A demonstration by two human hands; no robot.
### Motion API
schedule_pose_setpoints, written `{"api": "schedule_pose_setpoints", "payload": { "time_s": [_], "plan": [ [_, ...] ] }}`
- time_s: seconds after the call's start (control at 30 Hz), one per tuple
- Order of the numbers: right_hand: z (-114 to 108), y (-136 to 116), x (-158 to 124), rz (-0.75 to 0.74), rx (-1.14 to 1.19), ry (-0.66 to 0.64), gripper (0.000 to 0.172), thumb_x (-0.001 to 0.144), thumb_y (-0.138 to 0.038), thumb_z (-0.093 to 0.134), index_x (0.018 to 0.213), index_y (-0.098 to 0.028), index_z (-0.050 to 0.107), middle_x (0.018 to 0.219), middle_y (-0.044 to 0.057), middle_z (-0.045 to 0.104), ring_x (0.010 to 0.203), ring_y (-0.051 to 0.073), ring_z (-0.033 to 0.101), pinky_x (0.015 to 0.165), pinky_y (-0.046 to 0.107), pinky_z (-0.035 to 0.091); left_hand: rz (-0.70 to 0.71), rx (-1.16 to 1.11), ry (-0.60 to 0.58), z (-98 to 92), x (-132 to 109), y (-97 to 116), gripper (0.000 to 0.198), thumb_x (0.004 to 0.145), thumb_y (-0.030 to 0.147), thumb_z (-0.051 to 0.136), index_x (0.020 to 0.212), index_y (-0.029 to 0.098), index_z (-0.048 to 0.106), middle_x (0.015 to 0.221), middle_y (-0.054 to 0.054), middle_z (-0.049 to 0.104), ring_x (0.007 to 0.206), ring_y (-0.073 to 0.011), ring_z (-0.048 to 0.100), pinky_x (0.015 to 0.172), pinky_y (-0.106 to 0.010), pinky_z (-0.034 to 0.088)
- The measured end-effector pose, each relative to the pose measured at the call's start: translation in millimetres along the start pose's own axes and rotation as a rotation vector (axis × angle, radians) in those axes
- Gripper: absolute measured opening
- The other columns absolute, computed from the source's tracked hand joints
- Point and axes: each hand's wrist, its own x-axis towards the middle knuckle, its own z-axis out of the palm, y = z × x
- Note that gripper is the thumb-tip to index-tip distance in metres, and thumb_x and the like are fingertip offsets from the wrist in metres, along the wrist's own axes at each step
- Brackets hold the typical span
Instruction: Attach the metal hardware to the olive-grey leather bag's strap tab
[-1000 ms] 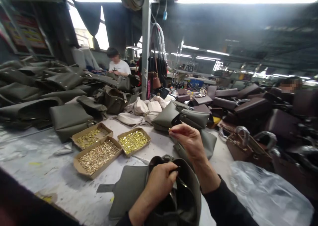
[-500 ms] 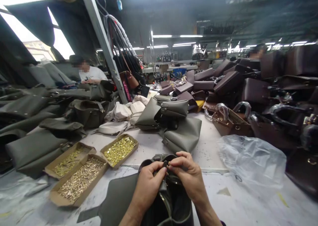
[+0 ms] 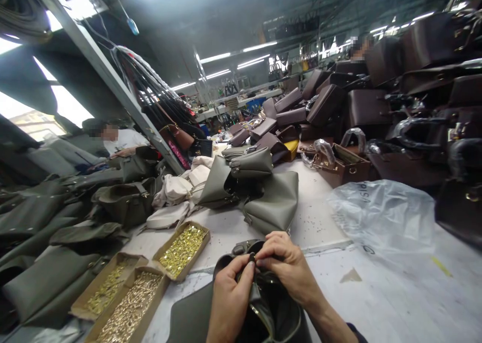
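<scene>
Left hand: the left hand (image 3: 229,298) pinches the rim of the olive bag (image 3: 263,313) at the table's near edge, fingers closed on the leather.
Right hand: the right hand (image 3: 288,267) meets it fingertip to fingertip, clamped on the same rim spot; any small fitting between them is too small to tell.
Doing it well: I'd judge a steady rim and square alignment matter most.
Nearby: three cardboard trays of brass hardware (image 3: 183,250) sit toward the near left corner; a clear plastic bag (image 3: 380,215) lies toward the right edge.

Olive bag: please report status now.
Left hand and right hand both pinch the olive bag rim. Boxes of gold hardware sit left. Nothing blocking.
</scene>
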Motion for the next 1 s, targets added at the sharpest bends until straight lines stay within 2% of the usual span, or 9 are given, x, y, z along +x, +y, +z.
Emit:
{"api": "schedule_pose_setpoints", "payload": {
  "time_s": [0.17,0.47,0.7,0.83,1.0],
  "plan": [
    [-0.3,0.6,0.1,-0.069,-0.002,0.013,0.014,0.088,-0.046,0.079,0.081,-0.035,0.080,0.079,0.000,0.066,0.103,0.024,0.052,0.103,0.039,0.036,0.005,0.010,-0.002,1.4,0.6,1.3,0.041,0.089,0.049,0.061,0.112,0.018,0.076,0.108,-0.008,0.076,0.100,-0.0262,0.068,0.092,-0.033,0.051],
    [0.7,4.5,-1.6,-0.071,0.011,0.014,0.014,0.087,-0.048,0.081,0.081,-0.035,0.080,0.081,-0.001,0.067,0.103,0.023,0.053,0.102,0.037,0.036,0.038,0.047,0.033,2.4,-0.4,1.6,0.042,0.087,0.049,0.060,0.111,0.019,0.077,0.110,-0.009,0.076,0.102,-0.0258,0.069,0.092,-0.033,0.054],
    [0.9,7.8,-2.0,-0.078,0.008,0.026,0.009,0.087,-0.043,0.082,0.083,-0.035,0.080,0.086,-0.001,0.067,0.105,0.023,0.053,0.102,0.036,0.036,0.046,0.061,0.038,4.2,-0.3,-1.3,0.042,0.088,0.049,0.059,0.112,0.019,0.076,0.112,-0.010,0.076,0.103,-0.0258,0.070,0.094,-0.034,0.056],
    [1.1,8.8,-2.5,-0.093,0.000,0.023,0.005,0.087,-0.035,0.082,0.084,-0.036,0.079,0.085,-0.002,0.068,0.105,0.022,0.053,0.099,0.034,0.038,0.131,0.103,0.083,4.8,0.5,-8.4,0.035,0.090,0.045,0.059,0.110,0.022,0.077,0.109,-0.008,0.077,0.100,-0.0227,0.072,0.090,-0.030,0.058],
    [2.9,8.1,-4.1,-0.101,-0.012,0.038,0.014,0.086,-0.020,0.078,0.085,-0.034,0.078,0.089,-0.003,0.066,0.106,0.021,0.053,0.097,0.032,0.039,0.290,0.180,0.137,5.3,0.5,-13.6,0.026,0.094,0.035,0.059,0.111,0.029,0.077,0.102,-0.002,0.077,0.094,-0.0164,0.072,0.084,-0.022,0.058]
  ]
}}
